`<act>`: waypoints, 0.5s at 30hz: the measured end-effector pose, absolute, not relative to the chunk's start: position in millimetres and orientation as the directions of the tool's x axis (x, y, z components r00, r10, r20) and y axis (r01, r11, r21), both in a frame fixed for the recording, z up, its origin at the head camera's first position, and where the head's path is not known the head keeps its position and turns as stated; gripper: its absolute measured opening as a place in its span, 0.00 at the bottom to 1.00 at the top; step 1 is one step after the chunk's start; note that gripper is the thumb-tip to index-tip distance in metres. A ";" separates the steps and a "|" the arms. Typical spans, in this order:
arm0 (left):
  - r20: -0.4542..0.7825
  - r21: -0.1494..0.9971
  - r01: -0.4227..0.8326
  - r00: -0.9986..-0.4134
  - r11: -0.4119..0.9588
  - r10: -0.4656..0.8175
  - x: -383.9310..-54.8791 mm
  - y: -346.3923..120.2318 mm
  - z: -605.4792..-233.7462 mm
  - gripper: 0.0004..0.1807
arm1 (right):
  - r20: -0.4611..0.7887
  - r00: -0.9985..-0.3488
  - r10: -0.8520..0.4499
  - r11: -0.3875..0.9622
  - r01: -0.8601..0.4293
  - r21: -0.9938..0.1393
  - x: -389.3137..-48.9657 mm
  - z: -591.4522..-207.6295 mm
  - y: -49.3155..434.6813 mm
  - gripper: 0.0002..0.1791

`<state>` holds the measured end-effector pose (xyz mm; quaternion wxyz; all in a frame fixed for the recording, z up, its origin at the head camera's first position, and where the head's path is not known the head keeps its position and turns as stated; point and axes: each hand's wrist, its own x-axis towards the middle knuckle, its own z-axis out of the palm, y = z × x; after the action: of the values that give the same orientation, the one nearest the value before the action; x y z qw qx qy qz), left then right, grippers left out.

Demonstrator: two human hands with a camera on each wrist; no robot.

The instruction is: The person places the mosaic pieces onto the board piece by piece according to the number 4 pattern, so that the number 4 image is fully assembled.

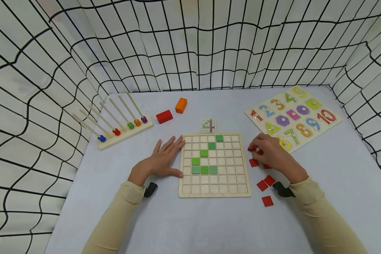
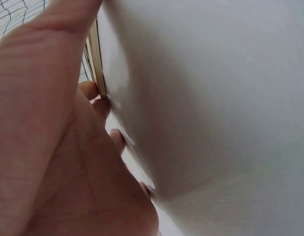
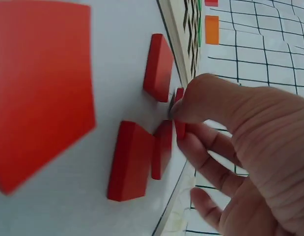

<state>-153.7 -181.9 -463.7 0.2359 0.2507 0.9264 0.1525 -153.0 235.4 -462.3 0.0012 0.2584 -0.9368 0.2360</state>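
A wooden grid board [image 1: 214, 190] lies flat at mid-table, with several green square tiles [image 1: 204, 153] in its cells forming a slanted line and a short row. My left hand [image 1: 158, 160] rests with spread fingers along the board's left edge, thumb and fingertips at the frame. At the right of the board, my right hand [image 1: 271, 151] pinches a red square tile [image 3: 180, 129] between thumb and fingers, just over the table. Several more red tiles [image 1: 262, 185] lie loose below and beside that hand; in the right wrist view some red tiles [image 3: 132, 162] appear close up.
A small pattern card [image 1: 208, 125] touches the board's far edge. Behind it lie a red block [image 1: 164, 116] and an orange block [image 1: 181, 105]. A peg stand with coloured beads [image 1: 125, 132] is at left, a number puzzle board [image 1: 293, 118] at right. Black netting [image 1: 197, 54] surrounds the table.
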 end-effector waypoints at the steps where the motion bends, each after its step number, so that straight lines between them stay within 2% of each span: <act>1: -0.363 0.398 0.391 -0.763 0.830 0.534 -154.0 -182.1 -463.7 0.69 | 0.126 -0.863 -0.490 0.749 -0.490 -0.446 -153.9 -462.4 235.6 0.08; 7: -0.358 0.399 0.390 -0.767 0.830 0.533 -153.2 -182.2 -464.1 0.69 | 0.116 -0.815 -0.568 0.682 -0.545 -0.487 -161.3 -460.5 228.6 0.09; 15: -0.364 0.400 0.387 -0.765 0.831 0.531 -152.3 -182.0 -461.7 0.69 | 0.180 -0.742 -0.646 0.605 -0.641 -0.473 -168.3 -457.9 215.3 0.10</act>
<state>-152.3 -182.0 -461.7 0.2371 0.2477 0.9270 0.1523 -168.3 215.3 -457.9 -0.0048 0.3589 -0.8958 0.2622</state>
